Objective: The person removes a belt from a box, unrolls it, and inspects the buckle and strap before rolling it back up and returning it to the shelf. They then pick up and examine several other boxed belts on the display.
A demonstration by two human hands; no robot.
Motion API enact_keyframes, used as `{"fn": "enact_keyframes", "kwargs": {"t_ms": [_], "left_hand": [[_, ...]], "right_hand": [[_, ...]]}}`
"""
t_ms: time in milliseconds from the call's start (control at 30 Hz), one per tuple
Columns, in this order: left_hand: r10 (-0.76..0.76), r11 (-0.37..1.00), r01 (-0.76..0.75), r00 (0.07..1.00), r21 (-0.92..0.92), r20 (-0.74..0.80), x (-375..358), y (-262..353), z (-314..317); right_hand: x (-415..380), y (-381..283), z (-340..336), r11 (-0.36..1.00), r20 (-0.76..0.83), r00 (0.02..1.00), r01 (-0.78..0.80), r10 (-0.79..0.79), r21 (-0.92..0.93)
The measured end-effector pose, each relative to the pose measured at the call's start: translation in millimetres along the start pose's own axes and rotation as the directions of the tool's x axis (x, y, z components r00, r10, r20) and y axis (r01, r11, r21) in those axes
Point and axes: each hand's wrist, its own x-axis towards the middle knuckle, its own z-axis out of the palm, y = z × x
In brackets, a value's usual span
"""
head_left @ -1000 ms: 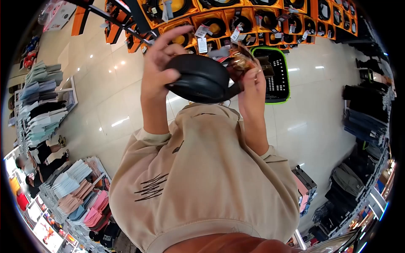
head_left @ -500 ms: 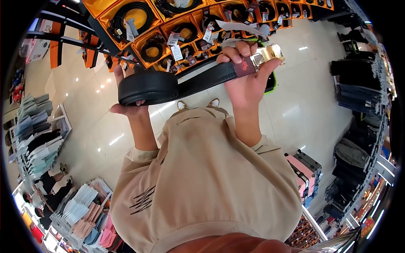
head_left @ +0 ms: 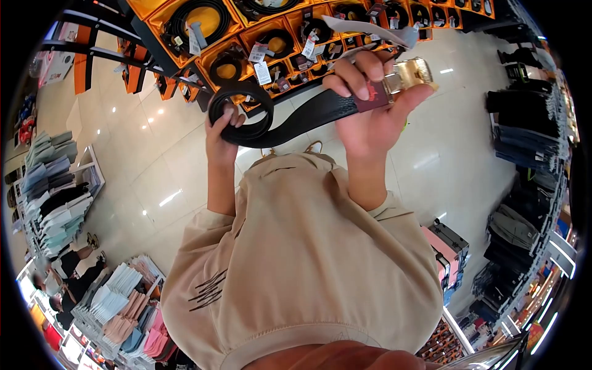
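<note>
A black leather belt (head_left: pixel 302 123) stretches between my two hands, partly rolled up. Its coil, seen ring-side on, hangs round the fingers of my left hand (head_left: pixel 222 132), which grips the roll from inside and below. My right hand (head_left: pixel 369 123) pinches the other end near the gold buckle (head_left: pixel 412 74), fingers over the top and thumb underneath. A dark red label (head_left: pixel 374 97) with a bright red mark lies on the strap beneath those fingers. White paper tags (head_left: pixel 370 29) stick out above the right hand.
Orange-lined boxes (head_left: pixel 274 40) with coiled belts and price tags fill the display ahead. Folded shirts (head_left: pixel 58 191) are stacked at left, dark trousers (head_left: pixel 524 139) hang at right. A pink suitcase (head_left: pixel 445 246) stands behind on the right. Two people (head_left: pixel 74 277) are at lower left.
The coil has turned from edge-on to showing its open ring, and my left hand has moved right, fingers now inside it. My right hand with the buckle has shifted slightly right.
</note>
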Motion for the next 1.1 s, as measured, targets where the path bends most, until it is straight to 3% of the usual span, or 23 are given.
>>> {"fn": "enact_keyframes", "kwargs": {"t_ms": [100, 233, 333, 500, 600, 733, 833, 967, 1033, 1100], "left_hand": [[-0.022, 1.0, 0.025, 0.988, 0.017, -0.152, -1, -15, -15], [-0.062, 0.995, 0.038, 0.96, -0.091, -0.274, -2, -20, -43], [-0.031, 0.965, -0.006, 0.99, -0.262, -0.137, -4, -5, -54], [0.164, 0.919, -0.201, 0.977, -0.339, -0.134, -7, 29, -57], [0.212, 0.89, -0.243, 0.97, -0.387, -0.12, -6, 52, -38], [0.283, 0.885, -0.339, 0.936, -0.321, -0.208, -9, 68, -35], [0.336, 0.875, -0.349, 0.937, -0.336, -0.1, -7, 77, -36], [0.491, 0.858, -0.511, 0.844, -0.049, -0.217, -10, 92, 31], [0.488, 0.863, -0.471, 0.871, -0.184, 0.056, -6, 99, 21], [0.479, 0.866, -0.395, 0.831, -0.306, 0.284, -1, 106, 16]], "right_hand": [[2, -2, -1, 1.0, 0.06, 0.998, 0.0, 0.001, -0.02], [-1, -9, -8, 0.993, 0.088, 0.996, 0.003, 0.008, -0.122], [-6, -17, -10, 0.995, 0.032, 0.999, 0.03, -0.027, -0.092], [-20, -42, -23, 0.989, -0.078, 0.993, 0.082, -0.092, -0.124], [-28, -56, -32, 0.979, -0.162, 0.974, 0.135, -0.159, -0.151], [-36, -66, -37, 0.975, -0.16, 0.965, 0.195, -0.21, -0.103], [-41, -72, -38, 0.969, -0.162, 0.955, 0.242, -0.247, -0.049], [-44, -82, -36, 0.957, -0.143, 0.949, 0.289, -0.281, 0.034], [-45, -89, -37, 0.958, -0.085, 0.959, 0.278, -0.272, 0.076], [-48, -95, -37, 0.945, -0.1, 0.947, 0.313, -0.304, 0.091]]}}
